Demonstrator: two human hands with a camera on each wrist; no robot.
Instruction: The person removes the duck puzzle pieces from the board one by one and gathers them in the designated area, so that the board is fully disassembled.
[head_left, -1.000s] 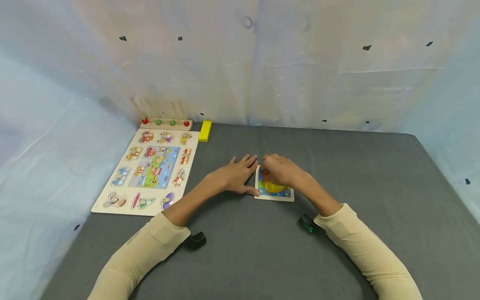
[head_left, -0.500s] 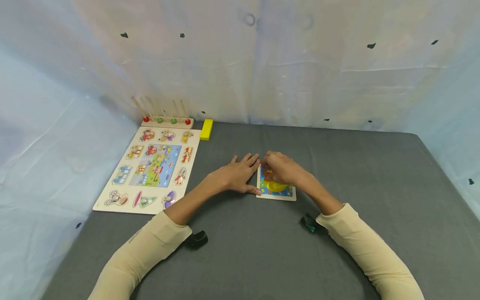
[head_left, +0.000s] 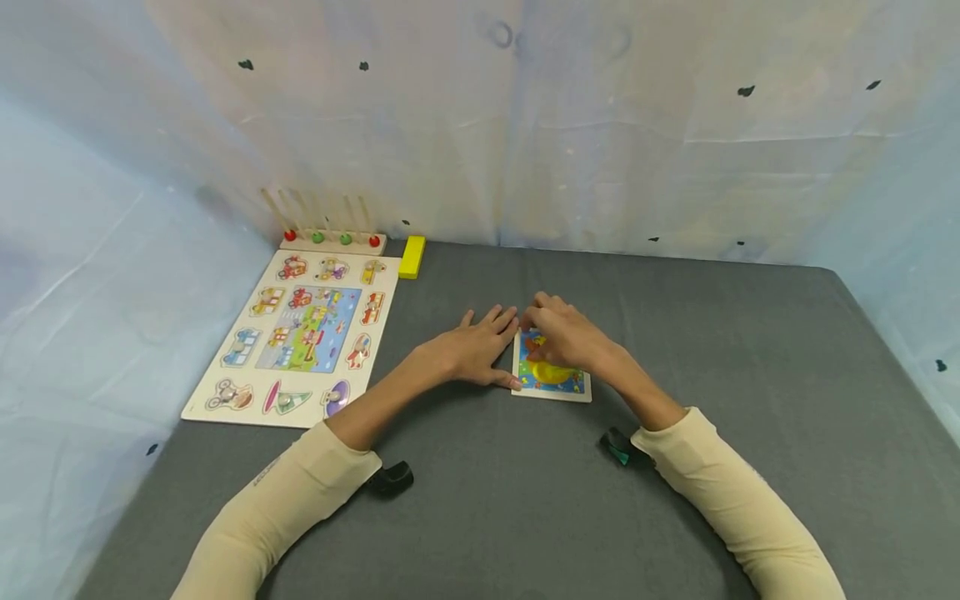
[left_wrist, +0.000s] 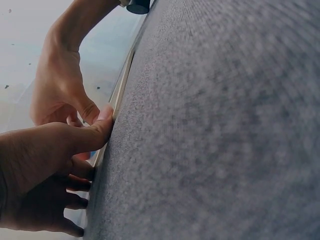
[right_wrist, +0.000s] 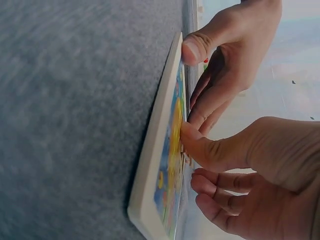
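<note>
A small square wooden picture puzzle (head_left: 551, 394) with a pale frame lies flat on the grey cloth in the head view. Its picture is blue, with a large yellow shape and a red-orange part. My left hand (head_left: 472, 350) lies beside its left edge, fingers spread and thumb resting on the near left corner. Over the puzzle's upper part bends my right hand (head_left: 566, 333), with curled fingers. In the right wrist view its thumb (right_wrist: 197, 145) meets the picture, pinching at a puzzle piece (right_wrist: 187, 158) whose edges show beside it. The right index fingertip is mostly hidden.
A large wooden peg puzzle board (head_left: 198, 408) with vehicle and toy pieces lies to the left. Behind it stands a peg rack (head_left: 330, 244) with red and green beads. A yellow block (head_left: 412, 257) lies by its right end. Pale sheets (head_left: 630, 167) hang behind the table.
My right hand's knuckles have risen slightly while its thumb stays at the puzzle. The left hand and the puzzle keep their places; the whole head view has shifted a little.
</note>
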